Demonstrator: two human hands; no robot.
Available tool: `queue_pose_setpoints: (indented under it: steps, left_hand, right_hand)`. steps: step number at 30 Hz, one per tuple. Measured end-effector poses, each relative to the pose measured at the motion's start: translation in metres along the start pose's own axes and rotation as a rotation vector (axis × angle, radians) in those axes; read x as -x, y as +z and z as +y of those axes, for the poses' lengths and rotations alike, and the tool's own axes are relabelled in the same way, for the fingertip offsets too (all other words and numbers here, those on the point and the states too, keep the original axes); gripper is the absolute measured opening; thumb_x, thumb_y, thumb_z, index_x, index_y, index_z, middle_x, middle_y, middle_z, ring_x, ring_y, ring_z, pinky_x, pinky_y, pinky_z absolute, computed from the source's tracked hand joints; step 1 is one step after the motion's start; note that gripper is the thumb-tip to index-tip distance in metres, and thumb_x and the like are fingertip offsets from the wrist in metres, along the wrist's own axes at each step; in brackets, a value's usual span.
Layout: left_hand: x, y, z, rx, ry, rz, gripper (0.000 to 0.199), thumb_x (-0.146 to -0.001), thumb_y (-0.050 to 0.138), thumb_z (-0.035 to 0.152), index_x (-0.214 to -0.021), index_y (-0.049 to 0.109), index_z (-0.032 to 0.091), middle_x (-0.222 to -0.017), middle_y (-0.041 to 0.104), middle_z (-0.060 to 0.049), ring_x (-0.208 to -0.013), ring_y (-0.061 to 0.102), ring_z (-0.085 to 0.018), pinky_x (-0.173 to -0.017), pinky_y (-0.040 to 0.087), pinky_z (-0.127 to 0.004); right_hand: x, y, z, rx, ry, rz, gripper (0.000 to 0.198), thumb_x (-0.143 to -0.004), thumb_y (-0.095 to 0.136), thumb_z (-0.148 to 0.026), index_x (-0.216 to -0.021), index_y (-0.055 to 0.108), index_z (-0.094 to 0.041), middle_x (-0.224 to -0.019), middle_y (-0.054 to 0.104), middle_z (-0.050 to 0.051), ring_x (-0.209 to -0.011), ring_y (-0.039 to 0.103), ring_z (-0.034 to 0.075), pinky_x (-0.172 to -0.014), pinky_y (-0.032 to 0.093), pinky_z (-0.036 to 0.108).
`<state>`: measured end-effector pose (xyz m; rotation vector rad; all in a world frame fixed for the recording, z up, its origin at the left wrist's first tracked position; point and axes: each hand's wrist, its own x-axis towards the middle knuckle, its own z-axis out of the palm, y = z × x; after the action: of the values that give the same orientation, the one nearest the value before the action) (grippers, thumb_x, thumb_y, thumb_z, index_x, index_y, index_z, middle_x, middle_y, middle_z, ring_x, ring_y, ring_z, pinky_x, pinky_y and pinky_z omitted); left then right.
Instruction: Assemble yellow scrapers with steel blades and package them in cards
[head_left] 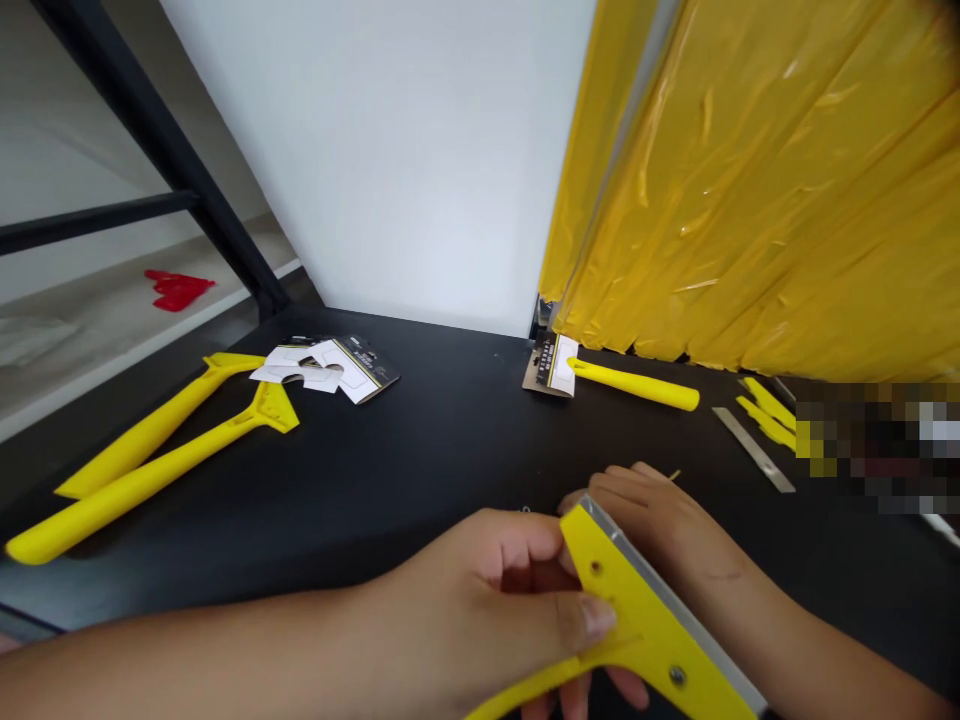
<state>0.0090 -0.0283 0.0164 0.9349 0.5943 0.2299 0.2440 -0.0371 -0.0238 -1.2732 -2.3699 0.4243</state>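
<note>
A yellow scraper (637, 620) with a grey metal edge is gripped in my left hand (517, 590), thumb pressed flat on its head. Two fasteners show on the head: a small reddish one near the upper corner and a silver screw (677, 676) lower down. Behind the scraper, my right hand (645, 505) rests low by the black tabletop (450, 440), fingers curled and drawn together. Its fingertips are partly hidden, so I cannot make out what they pinch. A tiny metal piece (526, 510) lies just left of them.
Two yellow scraper handles (150, 480) lie at left beside printed cards (364, 370). Another yellow handle (637, 385) touches a card (551, 365) at the back. A flat metal blade (754, 450) and yellow strips (769, 410) lie at right. White panel (405, 150) and yellow plastic sheeting (750, 200) stand behind.
</note>
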Motion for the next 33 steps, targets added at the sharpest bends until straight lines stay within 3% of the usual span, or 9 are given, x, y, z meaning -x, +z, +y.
queue_pose_setpoints:
  steps: [4,10,15,18,21,23,27,30,33]
  left_hand:
    - [0.004,-0.001,0.001,-0.027,-0.001,-0.002,0.037,-0.1,0.08,0.053,-0.115,0.083,0.02,-0.102,0.079,-0.008,-0.075,0.062,-0.011,-0.066,0.048,-0.019]
    - [0.011,0.003,0.001,0.098,0.109,-0.071,0.026,-0.105,0.078,0.043,-0.119,0.085,0.023,-0.11,0.078,-0.007,-0.092,0.068,-0.014,-0.094,0.051,-0.027]
    - [0.007,0.004,-0.002,-0.04,0.113,0.054,0.027,-0.103,0.079,0.041,-0.116,0.081,0.018,-0.102,0.074,-0.006,-0.08,0.062,-0.012,-0.073,0.05,-0.024]
    - [0.003,0.003,-0.001,-0.048,0.181,0.149,0.029,-0.099,0.08,0.043,-0.109,0.077,0.016,-0.092,0.07,-0.004,-0.075,0.062,-0.013,-0.065,0.051,-0.022]
    - [0.003,0.004,0.001,-0.036,0.221,0.194,0.029,-0.1,0.079,0.043,-0.104,0.075,0.015,-0.089,0.068,-0.003,-0.075,0.063,-0.012,-0.065,0.052,-0.021]
    - [0.003,0.004,0.002,-0.024,0.224,0.198,0.028,-0.101,0.08,0.042,-0.104,0.075,0.014,-0.091,0.069,-0.004,-0.076,0.063,-0.011,-0.065,0.052,-0.021]
    - [0.003,0.003,0.002,0.016,0.24,0.211,0.028,-0.103,0.079,0.041,-0.111,0.077,0.014,-0.101,0.075,-0.007,-0.078,0.065,-0.011,-0.064,0.051,-0.019]
    - [0.002,0.001,0.001,0.028,0.247,0.232,0.028,-0.103,0.08,0.041,-0.11,0.077,0.014,-0.102,0.077,-0.008,-0.078,0.066,-0.011,-0.062,0.05,-0.018]
    - [0.001,0.0,0.001,0.044,0.253,0.233,0.028,-0.101,0.081,0.041,-0.108,0.076,0.015,-0.102,0.077,-0.008,-0.076,0.066,-0.01,-0.062,0.051,-0.018]
  right_hand:
    - [0.008,-0.015,-0.01,-0.13,0.082,0.067,0.018,-0.11,0.056,-0.026,-0.094,0.065,-0.026,-0.085,0.073,0.001,-0.075,0.071,0.021,-0.069,0.054,0.036]
    - [0.033,-0.027,-0.016,-0.946,0.45,-0.065,0.021,-0.111,0.064,-0.048,-0.101,0.07,-0.031,-0.096,0.076,0.002,-0.076,0.074,0.021,-0.064,0.062,0.032]
    - [0.029,-0.023,-0.014,-1.328,0.468,-0.065,0.023,-0.103,0.075,-0.051,-0.094,0.075,-0.029,-0.085,0.074,0.001,-0.069,0.074,0.019,-0.063,0.061,0.031]
    - [0.027,-0.021,-0.013,-1.391,0.448,-0.033,0.028,-0.104,0.071,-0.054,-0.097,0.083,-0.03,-0.087,0.08,0.006,-0.072,0.076,0.02,-0.065,0.062,0.031]
    - [0.034,-0.019,-0.008,-1.447,0.585,0.053,0.023,-0.101,0.076,-0.053,-0.104,0.088,-0.034,-0.103,0.085,0.009,-0.086,0.08,0.024,-0.074,0.065,0.034]
    - [0.041,-0.016,-0.005,-1.467,0.685,0.097,0.024,-0.098,0.079,-0.055,-0.105,0.089,-0.034,-0.111,0.084,0.01,-0.092,0.079,0.027,-0.079,0.065,0.036]
    - [0.051,-0.011,0.001,-1.379,0.715,0.205,0.027,-0.09,0.088,-0.057,-0.105,0.09,-0.035,-0.121,0.081,0.008,-0.092,0.076,0.026,-0.075,0.063,0.035]
    - [0.047,-0.012,0.001,-1.35,0.741,0.237,0.022,-0.086,0.092,-0.052,-0.095,0.088,-0.032,-0.112,0.079,0.006,-0.08,0.068,0.019,-0.066,0.058,0.029]
    - [0.036,-0.016,-0.001,-1.434,0.755,0.178,0.024,-0.085,0.094,-0.049,-0.082,0.083,-0.027,-0.096,0.074,0.004,-0.067,0.054,0.013,-0.055,0.046,0.024]
